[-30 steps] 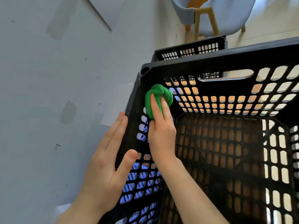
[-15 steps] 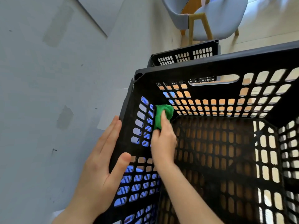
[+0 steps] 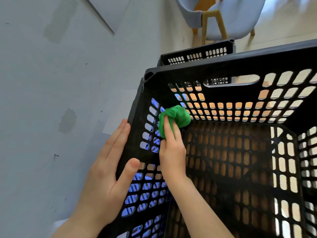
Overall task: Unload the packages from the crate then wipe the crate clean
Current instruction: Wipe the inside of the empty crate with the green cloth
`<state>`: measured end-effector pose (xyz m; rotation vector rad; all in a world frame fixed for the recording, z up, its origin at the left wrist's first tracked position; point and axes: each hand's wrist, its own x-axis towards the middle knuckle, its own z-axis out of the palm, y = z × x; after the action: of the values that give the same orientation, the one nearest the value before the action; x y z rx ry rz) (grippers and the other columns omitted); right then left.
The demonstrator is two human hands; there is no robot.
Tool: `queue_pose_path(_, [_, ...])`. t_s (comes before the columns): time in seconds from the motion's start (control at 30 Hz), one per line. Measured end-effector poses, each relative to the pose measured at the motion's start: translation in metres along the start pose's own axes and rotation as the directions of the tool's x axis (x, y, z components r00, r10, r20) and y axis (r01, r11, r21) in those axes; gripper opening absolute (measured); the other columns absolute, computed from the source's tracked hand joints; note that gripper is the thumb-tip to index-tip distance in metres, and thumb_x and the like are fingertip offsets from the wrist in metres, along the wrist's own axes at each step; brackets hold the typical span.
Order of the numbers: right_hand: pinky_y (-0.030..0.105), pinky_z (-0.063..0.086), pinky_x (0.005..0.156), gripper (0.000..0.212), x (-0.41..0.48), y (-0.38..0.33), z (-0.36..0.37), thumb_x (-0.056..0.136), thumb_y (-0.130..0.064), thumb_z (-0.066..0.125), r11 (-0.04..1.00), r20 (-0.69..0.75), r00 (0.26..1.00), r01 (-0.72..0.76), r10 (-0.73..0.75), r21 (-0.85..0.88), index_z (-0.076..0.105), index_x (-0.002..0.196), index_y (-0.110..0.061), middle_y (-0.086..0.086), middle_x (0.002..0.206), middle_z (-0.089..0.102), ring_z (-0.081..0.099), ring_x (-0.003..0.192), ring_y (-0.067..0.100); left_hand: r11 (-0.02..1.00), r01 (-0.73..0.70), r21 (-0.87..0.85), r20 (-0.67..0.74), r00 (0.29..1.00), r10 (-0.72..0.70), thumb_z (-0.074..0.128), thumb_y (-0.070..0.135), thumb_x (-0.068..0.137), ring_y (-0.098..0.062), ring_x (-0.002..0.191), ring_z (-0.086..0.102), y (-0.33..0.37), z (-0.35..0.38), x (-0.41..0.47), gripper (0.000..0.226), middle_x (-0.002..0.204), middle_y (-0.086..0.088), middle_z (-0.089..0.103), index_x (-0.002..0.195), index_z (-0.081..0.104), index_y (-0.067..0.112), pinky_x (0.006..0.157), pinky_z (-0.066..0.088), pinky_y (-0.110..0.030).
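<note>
Two bare hands work on one large black slotted plastic crate (image 3: 240, 66), which fills the right of the head view and seems tipped towards the person. No packages show inside it: only the slotted floor and walls are in sight, so the unloading looks finished and the wiping is the step in hand.

The right hand (image 3: 172, 152) reaches inside and holds a bunched green cloth (image 3: 178, 115), with two fingers laid along the wad and the thumb hidden beneath it. The cloth presses into the far left inner corner, where the left wall meets the far wall, just above the floor.

The left hand (image 3: 109, 170) steadies the crate from outside, with straight fingers flat on the left wall and the thumb hooked over the rim; it grasps nothing.

Whether the other walls and the floor are already wiped cannot be told, so I judge the cleaning partly done at most.

Behind stands a second black slotted crate (image 3: 197, 54), and beyond it a pale blue chair with wooden legs (image 3: 240, 19)
</note>
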<state>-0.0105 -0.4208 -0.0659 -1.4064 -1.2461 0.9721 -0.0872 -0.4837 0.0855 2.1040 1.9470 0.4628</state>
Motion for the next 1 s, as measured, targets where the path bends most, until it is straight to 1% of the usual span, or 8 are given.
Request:
queue_pose_path(0.23, [0.035, 0.029, 0.115, 0.062, -0.020, 0.060, -0.004, 0.095, 0.000, 0.042, 0.930, 0.168, 0.930, -0.287, 0.328, -0.230, 0.025, 0.151, -0.022, 0.004, 0.154, 0.030, 0.029, 0.140, 0.020, 1.000, 0.002, 0.016, 0.004, 1.000, -0.002, 0.036, 0.051, 0.093, 0.006, 0.143, 0.022, 0.001, 0.000, -0.001, 0.063, 0.157, 0.024, 0.024, 0.151, 0.030, 0.029, 0.108, 0.016, -0.003])
queue_pose_path(0.37, [0.031, 0.031, 0.112, 0.058, -0.012, 0.022, -0.006, 0.096, -0.002, 0.042, 0.885, 0.085, 0.883, -0.465, 0.462, 0.019, 0.031, 0.149, -0.023, -0.001, 0.150, 0.037, 0.037, 0.135, 0.015, 1.000, 0.003, 0.018, 0.001, 1.000, -0.003, 0.037, 0.051, 0.093, 0.005, 0.143, 0.023, 0.002, 0.001, 0.001, 0.063, 0.157, 0.022, 0.025, 0.151, 0.030, 0.027, 0.109, 0.017, -0.004])
queue_pose_path(0.43, [0.025, 0.030, 0.113, 0.057, -0.015, -0.014, -0.009, 0.095, -0.001, 0.042, 0.914, 0.022, 0.925, -0.379, 0.380, 0.146, 0.035, 0.147, -0.023, -0.004, 0.149, 0.039, 0.035, 0.136, 0.008, 1.000, -0.002, 0.015, 0.001, 1.000, 0.002, 0.034, 0.055, 0.095, 0.005, 0.143, 0.022, 0.002, 0.001, 0.001, 0.063, 0.157, 0.022, 0.024, 0.152, 0.029, 0.028, 0.108, 0.017, -0.003])
queue_pose_path(0.53, [0.015, 0.031, 0.109, 0.056, -0.031, -0.067, -0.011, 0.091, -0.004, 0.040, 0.965, -0.091, 0.992, -0.061, 0.087, 0.256, 0.041, 0.145, -0.022, -0.003, 0.147, 0.043, 0.037, 0.135, 0.002, 1.000, -0.029, 0.007, 0.013, 1.000, 0.029, 0.026, 0.062, 0.097, 0.001, 0.144, 0.022, 0.001, 0.001, 0.001, 0.067, 0.159, 0.018, 0.024, 0.152, 0.029, 0.023, 0.110, 0.017, -0.005])
queue_pose_path(0.7, [0.034, 0.044, 0.105, 0.060, -0.051, -0.059, -0.001, 0.086, -0.006, 0.040, 0.981, -0.162, 0.983, 0.111, -0.085, 0.160, 0.043, 0.143, -0.024, -0.001, 0.150, 0.040, 0.040, 0.136, 0.011, 0.999, -0.037, -0.013, 0.011, 0.999, 0.038, 0.026, 0.063, 0.097, -0.002, 0.145, 0.025, 0.000, 0.001, 0.002, 0.071, 0.159, 0.013, 0.027, 0.151, 0.032, 0.018, 0.112, 0.018, -0.009])
queue_pose_path(0.83, [0.031, 0.039, 0.108, 0.067, -0.053, -0.008, 0.005, 0.090, 0.006, 0.049, 0.994, -0.051, 0.994, -0.097, 0.100, 0.058, 0.036, 0.146, -0.027, 0.000, 0.149, 0.039, 0.036, 0.133, 0.005, 1.000, -0.019, -0.002, 0.004, 1.000, 0.019, 0.032, 0.055, 0.096, 0.001, 0.144, 0.023, 0.001, 0.001, 0.000, 0.064, 0.158, 0.016, 0.026, 0.151, 0.031, 0.022, 0.111, 0.017, -0.007])
queue_pose_path(0.93, [0.028, 0.029, 0.110, 0.060, -0.062, 0.029, -0.001, 0.096, -0.002, 0.044, 0.912, 0.106, 0.906, -0.406, 0.409, -0.047, 0.030, 0.148, -0.029, -0.002, 0.153, 0.032, 0.034, 0.134, 0.008, 1.000, -0.010, 0.003, 0.010, 1.000, 0.010, 0.036, 0.049, 0.094, 0.001, 0.144, 0.023, 0.002, 0.001, 0.000, 0.062, 0.158, 0.018, 0.026, 0.151, 0.031, 0.024, 0.111, 0.017, -0.007])
queue_pose_path(1.0, [0.027, 0.026, 0.112, 0.058, -0.071, 0.041, -0.005, 0.098, -0.007, 0.041, 0.885, 0.176, 0.867, -0.450, 0.466, -0.121, 0.026, 0.150, -0.028, -0.002, 0.155, 0.027, 0.031, 0.139, 0.013, 1.000, -0.004, 0.001, 0.011, 1.000, 0.004, 0.036, 0.049, 0.094, 0.002, 0.144, 0.023, 0.002, 0.001, 0.000, 0.062, 0.158, 0.020, 0.025, 0.152, 0.030, 0.026, 0.111, 0.017, -0.006])
